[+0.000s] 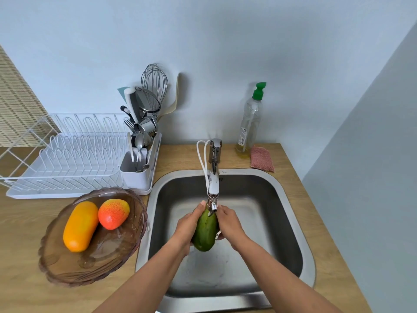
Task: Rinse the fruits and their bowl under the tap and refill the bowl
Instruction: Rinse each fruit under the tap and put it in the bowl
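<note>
Just one view here, so we've got no second angle to overlap with. We're looking from head height, tilted forward and down over the square stainless steel sink (225, 256), facing the pale blue wall (225, 53) behind it. We're close: both forearms come in from the bottom edge. The wide lens bends the wooden countertop (311, 213) round the sink.

**Where everything sits around the sink**

Sink (291, 222) is set in the counter (18, 245), tap (214, 177) behind it. Bowl (67, 267) sits left of the sink with two fruits (80, 225) in it, dish rack (67, 159) behind that. Soap bottle (249, 127) and sponge (262, 158) are back right.
</note>
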Demonstrator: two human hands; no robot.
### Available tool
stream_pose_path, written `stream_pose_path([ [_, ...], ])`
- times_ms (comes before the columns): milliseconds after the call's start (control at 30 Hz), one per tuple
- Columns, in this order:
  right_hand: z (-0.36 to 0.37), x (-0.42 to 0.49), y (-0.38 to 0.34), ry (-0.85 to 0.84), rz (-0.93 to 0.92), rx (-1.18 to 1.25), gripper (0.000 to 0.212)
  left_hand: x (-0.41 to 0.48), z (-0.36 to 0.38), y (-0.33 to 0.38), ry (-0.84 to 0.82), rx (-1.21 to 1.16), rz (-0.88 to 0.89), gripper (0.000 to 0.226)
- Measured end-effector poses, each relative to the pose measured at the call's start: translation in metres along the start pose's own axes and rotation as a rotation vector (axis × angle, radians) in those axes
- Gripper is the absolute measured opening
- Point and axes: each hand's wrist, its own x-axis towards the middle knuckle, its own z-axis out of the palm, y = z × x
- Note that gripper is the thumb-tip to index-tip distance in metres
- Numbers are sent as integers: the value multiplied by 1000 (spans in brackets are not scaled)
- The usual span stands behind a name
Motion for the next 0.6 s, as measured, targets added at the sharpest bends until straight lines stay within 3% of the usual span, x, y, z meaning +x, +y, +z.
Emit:
stream_pose_path([
  [167,-12,2,-2,-118,39,-25,37,-2,-2,5,-23,124,-37,95],
  [233,-15,1,-2,-151,45,16,31,-2,-4,9,-26,134,-77,99],
  [300,-17,1,-1,-130,33,89,24,-4,-5,12,-46,98,-130,92],
  [433,-14,5,3,-18,22,270,27,-11,-7,17,-116,-12,-166,55],
  [600,-12,7,8,89,-58,218,34,-9,-12,16,-177,-102,-119,36],
])
